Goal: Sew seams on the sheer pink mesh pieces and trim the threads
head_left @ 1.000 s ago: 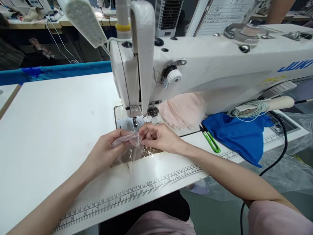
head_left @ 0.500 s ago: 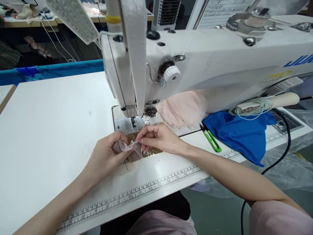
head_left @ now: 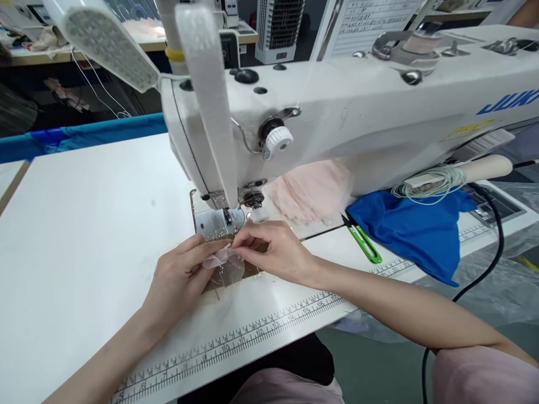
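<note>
A small piece of sheer pale pink fabric (head_left: 229, 269) is stretched between my two hands, just in front of the sewing machine's needle area (head_left: 227, 217). My left hand (head_left: 181, 275) pinches its left side, fingers pointing toward the needle plate. On the other side, my right hand (head_left: 273, 249) is closed in a pinch on the upper edge. The fabric's lower part hangs loose over the brown taped patch of the table. Fingertips of both hands nearly meet, and they partly hide the gripped edge.
The white sewing machine (head_left: 337, 106) rises over the table (head_left: 84, 241). Pale pink fabric pieces (head_left: 311, 191) lie under its arm. To the right are green thread snips (head_left: 365, 244), a blue cloth (head_left: 412, 230) and a coil of cord (head_left: 438, 182). A ruler strip (head_left: 236, 339) edges the table.
My left fingers have shifted from cupping the sheer fabric to pinching it nearer my right fingertips. The fabric now hangs flatter below the hands. The camera view has shifted slightly.
</note>
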Motion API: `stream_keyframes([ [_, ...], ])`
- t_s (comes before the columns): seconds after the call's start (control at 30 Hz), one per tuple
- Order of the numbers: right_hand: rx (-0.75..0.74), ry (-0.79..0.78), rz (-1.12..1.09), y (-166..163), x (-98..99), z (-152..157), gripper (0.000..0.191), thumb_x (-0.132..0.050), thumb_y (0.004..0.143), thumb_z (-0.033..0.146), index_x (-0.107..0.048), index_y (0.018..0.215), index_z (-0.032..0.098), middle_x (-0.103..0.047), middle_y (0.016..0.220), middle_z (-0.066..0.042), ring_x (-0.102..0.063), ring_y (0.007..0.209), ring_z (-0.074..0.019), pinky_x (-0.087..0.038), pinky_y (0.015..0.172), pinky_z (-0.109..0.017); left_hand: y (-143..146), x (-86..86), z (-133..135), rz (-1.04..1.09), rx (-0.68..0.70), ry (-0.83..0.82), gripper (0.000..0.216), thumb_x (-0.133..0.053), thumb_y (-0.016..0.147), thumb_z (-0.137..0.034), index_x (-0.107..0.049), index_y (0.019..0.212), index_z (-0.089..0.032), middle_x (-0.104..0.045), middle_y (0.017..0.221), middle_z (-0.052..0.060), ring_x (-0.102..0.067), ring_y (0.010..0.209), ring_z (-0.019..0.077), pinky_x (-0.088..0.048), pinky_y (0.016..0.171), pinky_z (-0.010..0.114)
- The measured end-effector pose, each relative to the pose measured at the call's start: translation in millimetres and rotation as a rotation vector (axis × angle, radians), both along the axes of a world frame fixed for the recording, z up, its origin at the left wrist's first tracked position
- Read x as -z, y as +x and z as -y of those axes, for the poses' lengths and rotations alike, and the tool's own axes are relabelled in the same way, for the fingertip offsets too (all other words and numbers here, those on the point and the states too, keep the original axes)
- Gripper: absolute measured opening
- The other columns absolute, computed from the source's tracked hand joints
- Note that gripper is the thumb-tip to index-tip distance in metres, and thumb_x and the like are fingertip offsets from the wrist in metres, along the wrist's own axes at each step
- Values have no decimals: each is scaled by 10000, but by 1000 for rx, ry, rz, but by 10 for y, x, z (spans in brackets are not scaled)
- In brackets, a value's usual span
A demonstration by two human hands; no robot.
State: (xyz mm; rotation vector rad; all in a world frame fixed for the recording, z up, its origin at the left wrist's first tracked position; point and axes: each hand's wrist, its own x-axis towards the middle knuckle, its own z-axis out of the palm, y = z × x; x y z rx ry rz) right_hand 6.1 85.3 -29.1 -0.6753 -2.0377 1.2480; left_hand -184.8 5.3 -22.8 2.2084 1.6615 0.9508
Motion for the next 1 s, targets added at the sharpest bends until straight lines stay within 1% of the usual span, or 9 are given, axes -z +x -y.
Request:
stream_keyframes([
  [0.13,13,20,-2,5,-7,-1,31,-665,830,132,-682,838,157,-674,745,21,-616,653,-64,-533,605,-170,25,-29,5,15,13,40,207,-538,909,-152,-708,996,-231,-551,660,-61,-509,515,48,-390,444,148],
  [0.27,21,17,-17,7,-4,6,50,-678,836,164,-680,886,168,-688,762,21,-642,668,-72,-551,618,-176,50,-29,15,0,-23,101,208,-553,885,-111,-707,951,-235,-577,667,-69,-490,504,36,-378,446,142],
  [0.37,3,67,-52,11,9,4,58,-674,847,171,-684,904,163,-699,785,16,-653,684,-71,-558,631,-174,54,-28,26,-7,-52,121,180,-566,880,-123,-703,923,-233,-595,660,-71,-486,485,36,-376,439,149],
  [0.5,-21,156,-68,16,26,-1,76,-650,869,178,-692,932,175,-705,812,8,-656,710,-81,-569,648,-193,44,-29,42,-7,-79,103,153,-578,881,-144,-695,912,-237,-632,684,-60,-502,487,45,-376,435,167],
  [0.67,-24,264,-77,19,41,2,74,-622,878,155,-685,917,165,-696,797,-5,-634,676,-83,-558,612,-194,30,-21,41,10,-84,80,113,-589,886,-182,-682,893,-245,-640,679,-53,-523,505,60,-397,450,181],
  [0.83,-50,214,-18,20,57,1,123,-614,886,185,-633,1007,173,-697,760,15,-644,639,-84,-558,594,-197,43,-36,30,-4,-62,100,130,-573,887,-157,-677,888,-234,-633,676,-53,-518,500,53,-399,449,171],
  [1.0,-61,224,-6,20,45,0,61,-587,898,181,-626,945,180,-693,772,14,-648,651,-81,-543,589,-189,44,-34,29,-4,-35,108,159,-568,884,-123,-681,919,-230,-636,705,-50,-543,544,52,-424,479,158],
])
